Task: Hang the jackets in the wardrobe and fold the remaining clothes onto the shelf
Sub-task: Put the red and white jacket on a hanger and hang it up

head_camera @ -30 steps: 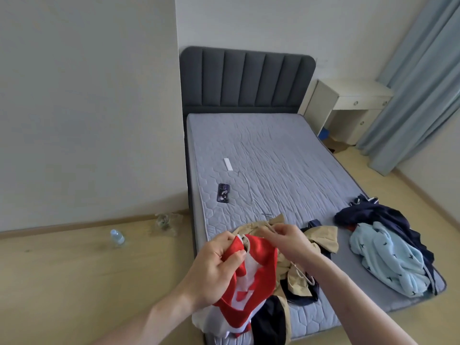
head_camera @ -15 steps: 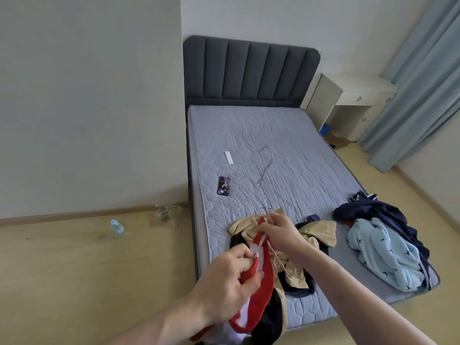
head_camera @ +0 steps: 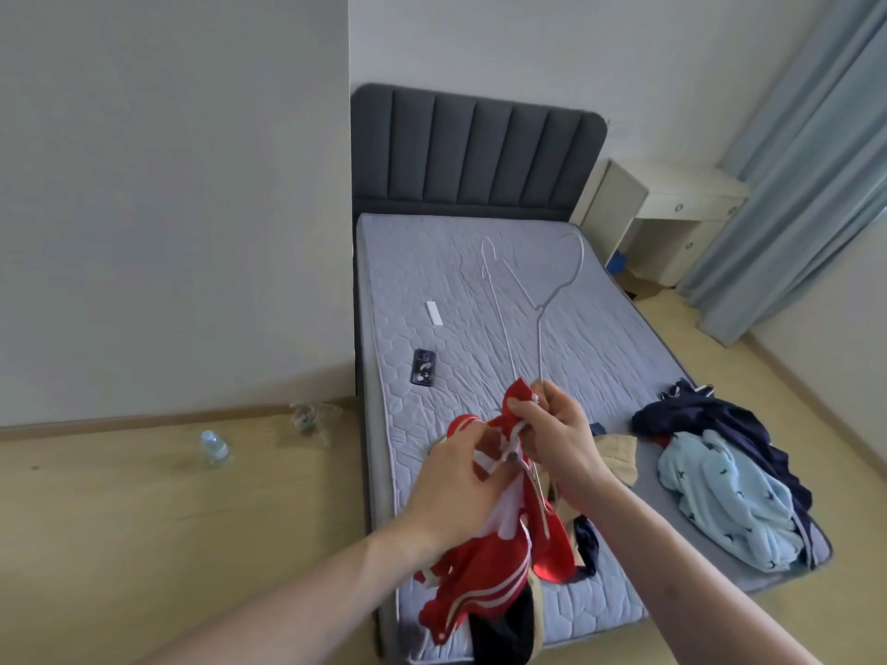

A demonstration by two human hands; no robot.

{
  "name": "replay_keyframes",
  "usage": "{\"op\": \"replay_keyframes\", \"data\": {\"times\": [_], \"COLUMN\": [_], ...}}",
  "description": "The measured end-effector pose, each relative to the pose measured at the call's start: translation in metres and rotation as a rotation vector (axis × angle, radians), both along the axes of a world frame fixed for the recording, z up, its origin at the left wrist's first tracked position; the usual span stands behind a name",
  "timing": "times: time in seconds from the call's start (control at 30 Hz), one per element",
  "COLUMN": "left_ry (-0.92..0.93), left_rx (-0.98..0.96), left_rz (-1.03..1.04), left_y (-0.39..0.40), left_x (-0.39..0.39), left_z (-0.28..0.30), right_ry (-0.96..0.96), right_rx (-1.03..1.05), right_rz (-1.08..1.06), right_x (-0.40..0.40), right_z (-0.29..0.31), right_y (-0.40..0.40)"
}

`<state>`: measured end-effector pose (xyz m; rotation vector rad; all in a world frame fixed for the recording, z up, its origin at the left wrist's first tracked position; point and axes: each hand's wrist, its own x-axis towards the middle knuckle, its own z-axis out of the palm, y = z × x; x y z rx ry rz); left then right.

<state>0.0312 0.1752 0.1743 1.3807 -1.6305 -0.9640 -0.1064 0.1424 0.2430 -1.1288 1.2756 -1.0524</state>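
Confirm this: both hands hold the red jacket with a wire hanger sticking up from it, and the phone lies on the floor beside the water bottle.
Not quite. In the head view the phone lies on the mattress, near its left edge, not on the floor. The rest stands: left hand and right hand hold the red jacket, the wire hanger rising from it; the water bottle is on the floor.

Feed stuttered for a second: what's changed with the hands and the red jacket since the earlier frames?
The wire hanger has come up out of the red jacket and now sticks up toward the headboard; the right hand grips it at the collar. The left hand still holds the jacket, which was lifted slightly. The phone, the light blue garment and the bottle stayed put.
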Motion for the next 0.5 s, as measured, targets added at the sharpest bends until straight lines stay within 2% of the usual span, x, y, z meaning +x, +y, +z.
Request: {"op": "replay_keyframes", "data": {"times": [0.13,0.2,0.5], "left_ry": [0.039,0.073,-0.033], "left_rx": [-0.059,-0.085,-0.125], "left_rz": [0.138,0.148,0.123], "left_y": [-0.005,-0.007,-0.013], "left_x": [-0.011,-0.011,0.009], "left_z": [0.006,0.006,0.007], "right_ry": [-0.039,-0.012,0.079], "right_rx": [-0.03,-0.056,-0.142], "right_rz": [-0.07,-0.075,-0.2], "right_x": [-0.003,-0.006,-0.013], "right_z": [0.007,0.008,-0.004], "right_y": [-0.002,-0.004,-0.012]}}
